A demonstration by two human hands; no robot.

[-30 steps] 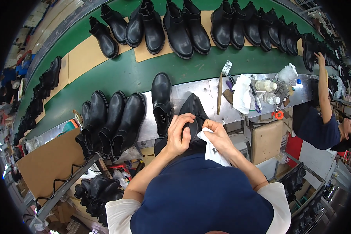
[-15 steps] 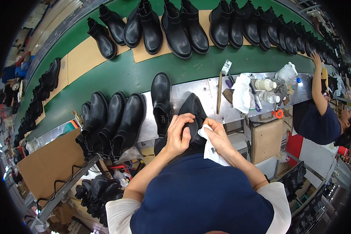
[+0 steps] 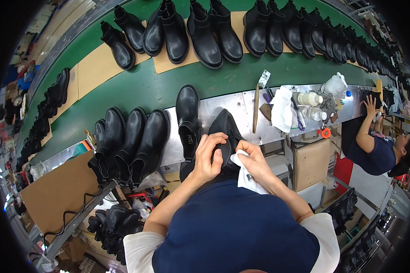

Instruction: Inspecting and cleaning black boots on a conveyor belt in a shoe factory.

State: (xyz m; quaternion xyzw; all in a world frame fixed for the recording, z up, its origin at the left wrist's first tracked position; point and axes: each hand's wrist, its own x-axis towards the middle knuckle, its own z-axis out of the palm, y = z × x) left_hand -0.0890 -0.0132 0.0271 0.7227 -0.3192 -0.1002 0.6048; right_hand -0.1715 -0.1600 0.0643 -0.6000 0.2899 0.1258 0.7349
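A black ankle boot (image 3: pixel 224 122) lies tilted close in front of me, its toe pointing away. My left hand (image 3: pixel 207 160) is curled around the boot's side, fingers over the top and thumb nearer me. A folded white cloth (image 3: pixel 248 181) with a dark smudge is pinched in my right hand (image 3: pixel 256 163), right beside the boot. The cloth's wadded end is at the boot's right side; whether it touches the leather I cannot tell. Just left stands another black boot (image 3: pixel 187 105), its opening toward me.
Several black boots (image 3: pixel 151 136) stand at left. More line cardboard on the green belt (image 3: pixel 136 84). On the metal ledge at right are a brush (image 3: pixel 256 109), a white cloth (image 3: pixel 282 109) and bottles (image 3: pixel 310 98). A co-worker (image 3: pixel 373 145) stands far right.
My right hand and the cloth have shifted very slightly; my left hand keeps its hold on the boot. The co-worker's arm has drawn back from the boots on the belt.
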